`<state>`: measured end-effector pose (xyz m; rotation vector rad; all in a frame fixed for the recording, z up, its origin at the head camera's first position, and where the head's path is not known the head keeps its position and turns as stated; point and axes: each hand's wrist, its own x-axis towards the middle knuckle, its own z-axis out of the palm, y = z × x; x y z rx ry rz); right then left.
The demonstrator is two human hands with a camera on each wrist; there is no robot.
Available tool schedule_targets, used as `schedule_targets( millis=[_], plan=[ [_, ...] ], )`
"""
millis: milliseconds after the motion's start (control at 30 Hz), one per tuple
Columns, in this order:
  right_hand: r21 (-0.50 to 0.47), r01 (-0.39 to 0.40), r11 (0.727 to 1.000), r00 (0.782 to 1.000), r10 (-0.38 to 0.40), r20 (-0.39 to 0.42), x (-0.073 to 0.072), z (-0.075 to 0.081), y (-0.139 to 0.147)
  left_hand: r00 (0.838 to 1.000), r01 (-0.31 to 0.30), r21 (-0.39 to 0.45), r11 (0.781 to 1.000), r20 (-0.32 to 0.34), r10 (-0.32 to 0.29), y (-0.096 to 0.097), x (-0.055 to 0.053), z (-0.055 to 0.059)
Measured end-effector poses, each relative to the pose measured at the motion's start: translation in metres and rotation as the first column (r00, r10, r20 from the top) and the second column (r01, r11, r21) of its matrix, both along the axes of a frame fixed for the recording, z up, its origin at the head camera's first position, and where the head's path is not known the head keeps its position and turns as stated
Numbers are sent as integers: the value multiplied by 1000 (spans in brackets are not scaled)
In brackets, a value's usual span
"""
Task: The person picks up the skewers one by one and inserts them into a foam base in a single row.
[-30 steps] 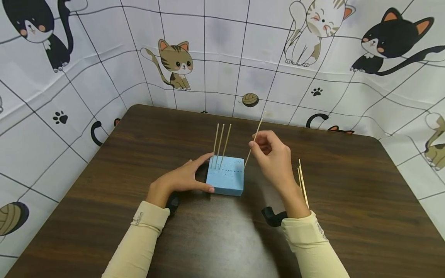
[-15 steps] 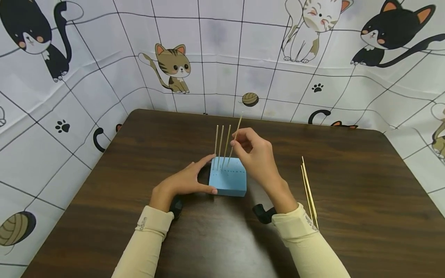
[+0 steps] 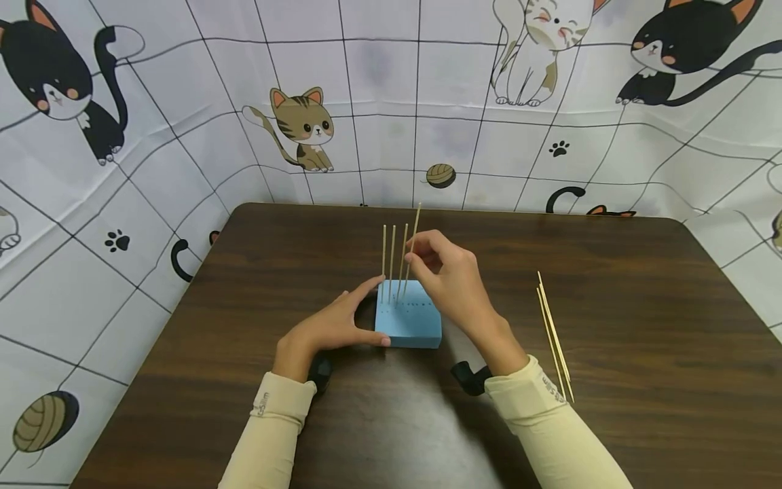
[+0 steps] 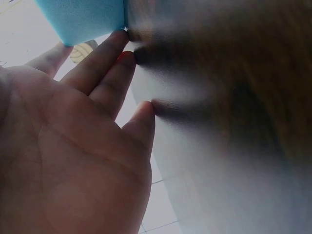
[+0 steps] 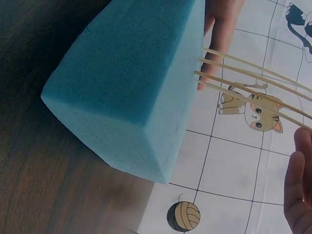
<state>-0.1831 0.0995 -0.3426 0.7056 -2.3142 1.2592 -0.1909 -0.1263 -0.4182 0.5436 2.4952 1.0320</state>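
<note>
A light blue foam block (image 3: 408,334) with small holes in its top sits on the table. Three thin wooden skewers (image 3: 392,252) stand upright along its left part. My left hand (image 3: 330,322) holds the block's left side, thumb at the front edge and index finger at the back corner; its other fingers reach low beside the foam block (image 4: 87,19). Between thumb and index finger, my right hand (image 3: 449,272) pinches a fourth skewer (image 3: 418,219), nearly upright. In the right wrist view, this skewer (image 5: 243,100) meets the block's top face beside the others.
Several loose skewers (image 3: 553,331) lie on the brown table (image 3: 647,339) to the right of my right forearm. A wall cloth (image 3: 385,88) with cartoon cats rises behind the table. A black wrist mount (image 3: 470,377) juts inward below my right wrist.
My right hand has brought its skewer from beyond the block's right side leftward to the standing ones, and tipped it more upright. My left hand stays on the block.
</note>
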Motion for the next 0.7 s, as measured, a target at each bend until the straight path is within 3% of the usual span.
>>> schedule_targets(
  millis=[367, 700],
  plan=[
    [12, -26, 1000, 1000, 26, 7, 2, -7, 1, 1000, -8, 15, 1000, 2, 8, 3, 6, -4],
    [26, -23, 999, 1000, 23, 6, 1, -13, 1, 1000, 5, 13, 1000, 0, -5, 1, 2, 1]
  ],
)
